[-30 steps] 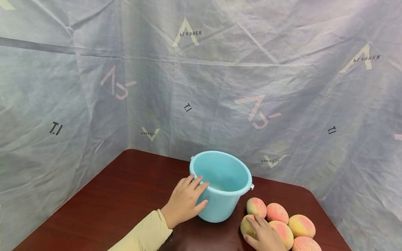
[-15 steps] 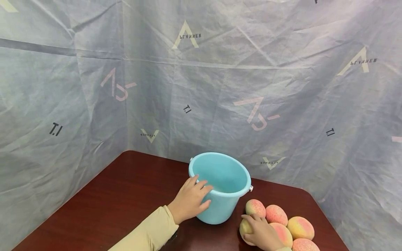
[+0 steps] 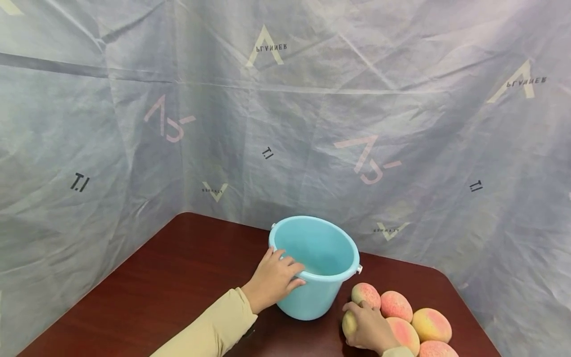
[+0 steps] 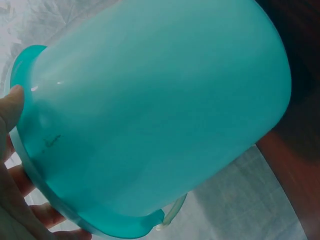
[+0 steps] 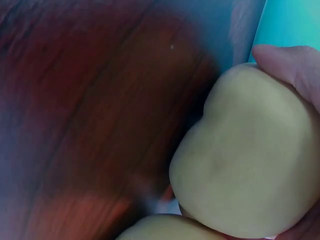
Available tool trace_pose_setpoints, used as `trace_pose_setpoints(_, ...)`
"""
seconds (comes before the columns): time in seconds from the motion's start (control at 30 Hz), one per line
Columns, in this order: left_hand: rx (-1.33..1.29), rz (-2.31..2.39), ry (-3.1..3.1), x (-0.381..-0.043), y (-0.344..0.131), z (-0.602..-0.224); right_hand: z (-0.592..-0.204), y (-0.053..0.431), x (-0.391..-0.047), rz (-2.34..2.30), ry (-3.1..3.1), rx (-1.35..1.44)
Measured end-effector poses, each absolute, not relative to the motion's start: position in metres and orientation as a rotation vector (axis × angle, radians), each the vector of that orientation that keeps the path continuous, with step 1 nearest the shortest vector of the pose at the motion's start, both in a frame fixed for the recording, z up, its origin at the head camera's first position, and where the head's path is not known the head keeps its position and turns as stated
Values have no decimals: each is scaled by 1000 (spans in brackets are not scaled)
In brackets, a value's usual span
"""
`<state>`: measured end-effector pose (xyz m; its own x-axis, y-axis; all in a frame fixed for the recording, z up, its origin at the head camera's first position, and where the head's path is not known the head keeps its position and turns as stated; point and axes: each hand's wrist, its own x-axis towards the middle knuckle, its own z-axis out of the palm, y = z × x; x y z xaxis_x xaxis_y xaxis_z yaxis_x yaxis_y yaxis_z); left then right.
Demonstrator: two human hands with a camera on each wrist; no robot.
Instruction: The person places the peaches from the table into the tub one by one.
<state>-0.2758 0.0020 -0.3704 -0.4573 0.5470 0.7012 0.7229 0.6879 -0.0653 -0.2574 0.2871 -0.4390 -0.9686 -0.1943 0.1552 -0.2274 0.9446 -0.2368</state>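
A light-blue plastic bucket (image 3: 308, 297) stands upright on the table, its mouth tilted toward me in the head view. My left hand (image 3: 274, 280) grips its near-left rim: the thumb (image 4: 11, 107) lies on the outside, while the fingers (image 4: 47, 215) reach over the edge. To the bucket's right, my right hand (image 3: 372, 327) holds a yellow-green peach (image 3: 349, 325), fingers curled over it. That peach (image 5: 250, 155) fills much of the right wrist view, with the thumb at its upper side. Part of it is hidden under the hand in the head view.
Several pink and yellow peaches, among them a speckled one (image 3: 396, 306) and a yellow one (image 3: 431, 325), cluster around the right hand. The dark red table (image 3: 156, 287) has grey printed sheeting (image 3: 312, 124) hanging behind and beside it.
The left thumb has come up to the bucket's rim, and the hand has shifted slightly right. The right fingers have curled from resting over the peach to gripping it.
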Motion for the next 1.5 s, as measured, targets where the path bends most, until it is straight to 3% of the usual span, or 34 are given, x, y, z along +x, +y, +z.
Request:
trace_pose_setpoints(0.67,-1005,-351,-2103,-251,-10,-370,-439,286,-256,340,-2957,294)
trace_pose_setpoints(1.5,-1004,-571,-1729,-260,-11,-395,-445,286,-254,358,-2946,313)
